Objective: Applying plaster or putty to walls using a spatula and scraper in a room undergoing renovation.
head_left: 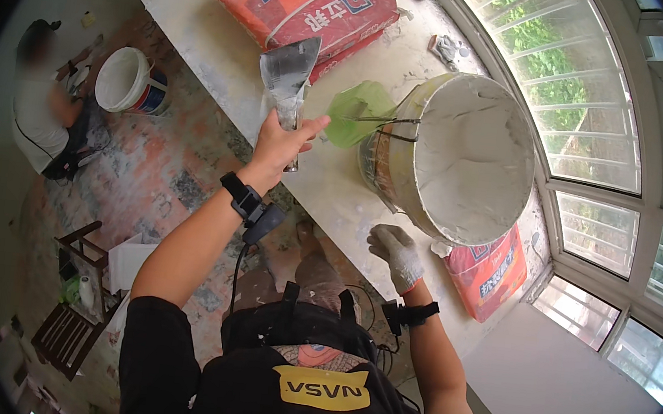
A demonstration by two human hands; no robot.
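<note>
My left hand (pixel 277 148) is closed round the handle of a wide-bladed putty knife (pixel 288 71), blade up, above the pale work surface (pixel 326 182). Grey-white residue coats the blade and handle. To the right stands a large bucket (pixel 393 153), its mouth tilted toward me, with white putty (pixel 475 162) lining its inside. A green translucent piece of plastic (pixel 359 110) sits beside the bucket's wire handle. My right hand (pixel 397 254), in a whitish work glove, hangs near the surface's front edge below the bucket. Its fingers are loosely bent and hold nothing visible.
A red-orange sack (pixel 305 8) lies at the far end of the surface; another red sack (pixel 494 275) lies beside the bucket. Barred windows (pixel 583 80) line the right. Left on the floor, a person (pixel 40 108) sits near a white bucket (pixel 121 81). A wooden chair (pixel 72 333) stands lower left.
</note>
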